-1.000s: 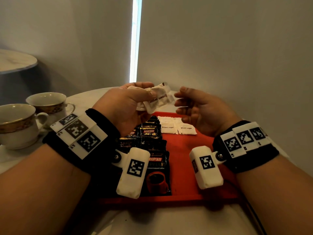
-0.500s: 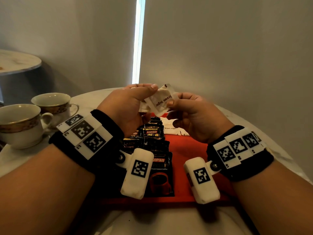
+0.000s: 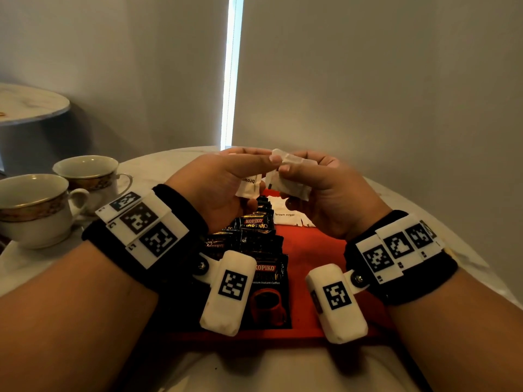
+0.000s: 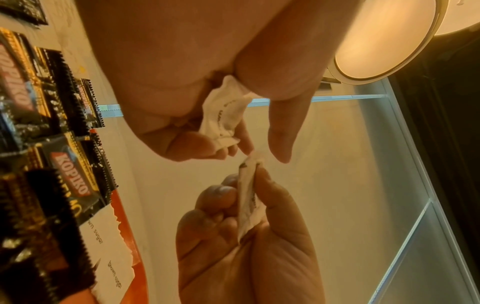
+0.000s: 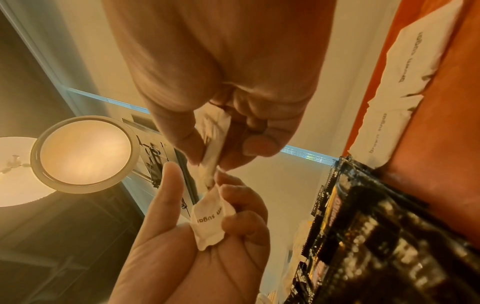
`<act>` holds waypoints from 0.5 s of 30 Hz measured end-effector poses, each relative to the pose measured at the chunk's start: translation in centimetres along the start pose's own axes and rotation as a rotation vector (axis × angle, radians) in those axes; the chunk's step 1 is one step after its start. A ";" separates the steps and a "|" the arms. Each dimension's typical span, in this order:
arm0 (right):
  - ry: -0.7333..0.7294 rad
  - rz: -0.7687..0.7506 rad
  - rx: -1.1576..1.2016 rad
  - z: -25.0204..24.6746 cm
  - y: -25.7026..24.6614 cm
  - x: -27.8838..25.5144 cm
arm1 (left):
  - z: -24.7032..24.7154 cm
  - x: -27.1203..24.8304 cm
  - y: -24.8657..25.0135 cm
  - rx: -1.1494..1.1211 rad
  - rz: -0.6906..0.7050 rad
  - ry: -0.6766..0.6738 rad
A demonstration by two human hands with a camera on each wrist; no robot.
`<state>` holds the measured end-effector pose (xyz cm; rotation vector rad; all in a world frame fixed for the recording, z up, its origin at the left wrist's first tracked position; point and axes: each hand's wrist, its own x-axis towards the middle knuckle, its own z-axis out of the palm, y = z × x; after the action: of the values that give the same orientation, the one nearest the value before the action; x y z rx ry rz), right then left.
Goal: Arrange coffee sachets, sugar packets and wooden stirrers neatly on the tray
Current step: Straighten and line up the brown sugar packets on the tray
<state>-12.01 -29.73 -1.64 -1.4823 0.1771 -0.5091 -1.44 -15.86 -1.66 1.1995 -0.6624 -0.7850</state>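
Observation:
Both hands are raised above the far end of the red tray point(image 3: 314, 250). My left hand point(image 3: 254, 176) grips a white brown-sugar packet point(image 3: 249, 188) point(image 4: 223, 115) point(image 5: 210, 222) in its curled fingers. My right hand point(image 3: 291, 172) pinches a second sugar packet point(image 3: 291, 185) point(image 4: 249, 197) point(image 5: 214, 144) between thumb and fingers, its tip close to the left hand's packet. Two more sugar packets point(image 3: 285, 215) point(image 4: 109, 246) point(image 5: 415, 72) lie flat at the tray's far end. A row of overlapping black coffee sachets point(image 3: 254, 239) point(image 4: 64, 164) fills the tray's left side. No stirrers are in view.
Two gold-rimmed cups point(image 3: 87, 174) point(image 3: 31, 205) stand on saucers at the left of the round marble table point(image 3: 424, 210). A second round table point(image 3: 28, 103) stands at the back left. A wall rises close behind the table.
My right hand came in to the left hand, pinched one sugar packet from the bunch and drew it off. Each hand now holds a packet.

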 end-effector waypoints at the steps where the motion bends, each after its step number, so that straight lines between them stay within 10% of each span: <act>1: -0.002 -0.002 -0.009 0.0 0.0 0.0 | 0.1 -0.1 0.0 0.000 0.009 0.000; 15: 0.092 0.003 0.032 -0.1 -0.1 0.1 | 0.2 0.4 0.0 -0.058 0.010 0.134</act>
<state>-11.99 -29.84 -1.50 -1.4285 0.2428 -0.5762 -1.42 -16.26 -1.57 1.1838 -0.5316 -0.7044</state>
